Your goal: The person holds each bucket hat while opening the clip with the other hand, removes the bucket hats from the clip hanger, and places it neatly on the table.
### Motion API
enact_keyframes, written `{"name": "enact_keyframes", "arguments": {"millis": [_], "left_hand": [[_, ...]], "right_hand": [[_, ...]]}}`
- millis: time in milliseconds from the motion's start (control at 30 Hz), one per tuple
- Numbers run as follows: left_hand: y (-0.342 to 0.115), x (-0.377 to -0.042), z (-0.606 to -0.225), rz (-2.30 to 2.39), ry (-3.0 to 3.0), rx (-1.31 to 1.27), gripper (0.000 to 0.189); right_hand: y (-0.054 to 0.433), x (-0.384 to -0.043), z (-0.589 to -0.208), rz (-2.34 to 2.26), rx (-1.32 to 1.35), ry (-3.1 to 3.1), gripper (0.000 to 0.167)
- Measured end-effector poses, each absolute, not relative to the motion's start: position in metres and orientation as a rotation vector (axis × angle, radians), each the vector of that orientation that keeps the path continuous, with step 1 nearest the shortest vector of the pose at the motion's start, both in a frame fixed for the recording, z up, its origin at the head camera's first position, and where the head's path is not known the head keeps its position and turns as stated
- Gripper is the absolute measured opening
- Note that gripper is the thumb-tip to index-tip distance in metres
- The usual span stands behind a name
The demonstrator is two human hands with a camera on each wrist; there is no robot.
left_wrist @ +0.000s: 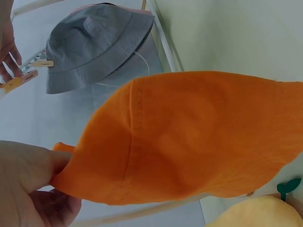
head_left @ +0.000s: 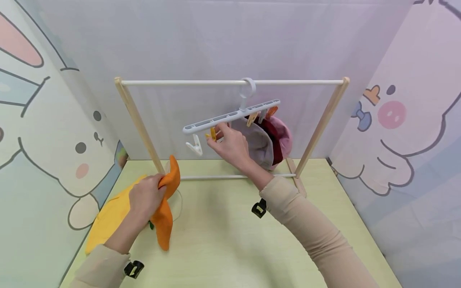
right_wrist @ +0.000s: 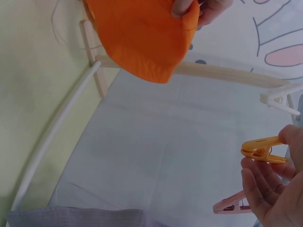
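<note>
My left hand [head_left: 145, 196] grips an orange bucket hat [left_wrist: 199, 137] by its edge, left of the rack's middle. My right hand [head_left: 233, 146] pinches a yellow clothespin [right_wrist: 260, 149] under the left half of a white clip hanger [head_left: 230, 117]. A white clothespin [head_left: 195, 145] dangles at the hanger's left end, and a pink one [right_wrist: 232, 204] is beside my right fingers. From the hanger's right half hang a grey bucket hat [head_left: 253, 144], a dark red one [head_left: 275, 140] and a pink one [head_left: 285, 136], held by clothespins.
The hanger hooks over the top bar [head_left: 180, 83] of a wooden-sided rack [head_left: 138, 120]. A yellow hat [head_left: 111, 214] with a green sprout [left_wrist: 287, 187] lies at the left on the pale green table [head_left: 216, 240]. Cartoon-printed curtains [head_left: 403, 100] enclose the table.
</note>
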State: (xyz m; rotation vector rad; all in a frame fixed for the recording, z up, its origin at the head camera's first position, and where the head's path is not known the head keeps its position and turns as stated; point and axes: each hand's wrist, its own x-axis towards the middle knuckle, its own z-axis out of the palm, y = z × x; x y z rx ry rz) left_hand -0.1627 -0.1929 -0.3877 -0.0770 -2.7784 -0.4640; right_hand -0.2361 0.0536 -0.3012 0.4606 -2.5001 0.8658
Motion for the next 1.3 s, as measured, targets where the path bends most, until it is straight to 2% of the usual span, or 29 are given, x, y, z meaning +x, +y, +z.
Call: {"name": "enact_keyframes", "arguments": {"millis": [633, 1300], "left_hand": [[-0.206, -0.169, -0.399, -0.342, -2.805, -0.056, 0.019], [-0.195, -0.180, -0.427, -0.385, -2.853, 0.012, 0.021]], "right_hand": [[0.053, -0.237, -0.300, 0.859, 0.448, -2.521, 0.020], [0.053, -0.235, -0.299, 0.847, 0.448, -2.529, 0.021]]}}
